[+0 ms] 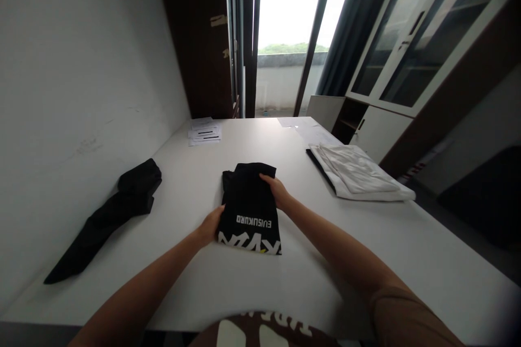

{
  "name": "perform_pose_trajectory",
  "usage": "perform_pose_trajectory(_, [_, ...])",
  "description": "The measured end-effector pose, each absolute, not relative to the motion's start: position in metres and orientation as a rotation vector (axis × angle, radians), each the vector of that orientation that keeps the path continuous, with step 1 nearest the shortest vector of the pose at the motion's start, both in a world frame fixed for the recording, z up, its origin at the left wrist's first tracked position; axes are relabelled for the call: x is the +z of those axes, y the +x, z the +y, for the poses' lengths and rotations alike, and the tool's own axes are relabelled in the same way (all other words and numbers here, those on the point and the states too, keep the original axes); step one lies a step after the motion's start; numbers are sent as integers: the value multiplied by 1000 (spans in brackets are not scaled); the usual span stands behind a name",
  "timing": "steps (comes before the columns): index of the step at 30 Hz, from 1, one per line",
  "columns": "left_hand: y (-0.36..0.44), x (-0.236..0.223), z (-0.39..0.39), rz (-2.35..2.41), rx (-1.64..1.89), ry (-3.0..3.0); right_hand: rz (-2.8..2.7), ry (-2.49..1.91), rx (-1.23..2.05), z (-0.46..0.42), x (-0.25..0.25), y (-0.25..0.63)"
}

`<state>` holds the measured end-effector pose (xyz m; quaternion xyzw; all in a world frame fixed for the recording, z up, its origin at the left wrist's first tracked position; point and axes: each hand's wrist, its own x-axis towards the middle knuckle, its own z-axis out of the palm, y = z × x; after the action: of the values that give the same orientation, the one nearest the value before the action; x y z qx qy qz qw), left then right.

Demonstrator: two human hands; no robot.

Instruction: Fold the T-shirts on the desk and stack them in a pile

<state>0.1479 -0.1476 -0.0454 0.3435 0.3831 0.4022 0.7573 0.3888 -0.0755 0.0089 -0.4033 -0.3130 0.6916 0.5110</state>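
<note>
A folded black T-shirt with white printed lettering is held in front of me, over the middle of the white table. Its print reads upside down from my side. My left hand grips the shirt's lower left edge, fingers mostly hidden behind the cloth. On the upper right edge, my right hand pinches the fabric, thumb on top and the other fingers underneath. Whether the shirt touches the tabletop I cannot tell.
A crumpled black cloth lies along the left wall. At the right edge sits a stack of folded white garments with a black one beneath. Papers lie at the far left corner, more sheets at the far right. A cabinet stands beyond.
</note>
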Motion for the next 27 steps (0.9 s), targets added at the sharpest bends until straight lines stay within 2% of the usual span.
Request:
perform_pose_trajectory(9, [156,-33,-152,770,839,821,-837,-1106,1577,-27,-32,396])
perform_pose_trajectory(14, [154,-32,-154,916,751,770,-969,-1195,1593,-7,-29,385])
perform_pose_trajectory(19, [153,-26,-154,932,830,719,-1037,-1147,1596,15,-25,382])
perform_pose_trajectory(21, [155,-22,-155,899,855,745,-1198,-1292,1454,22,-29,383])
perform_pose_trajectory(27, [162,-21,-157,907,944,928,-1816,-1678,624,26,-41,383])
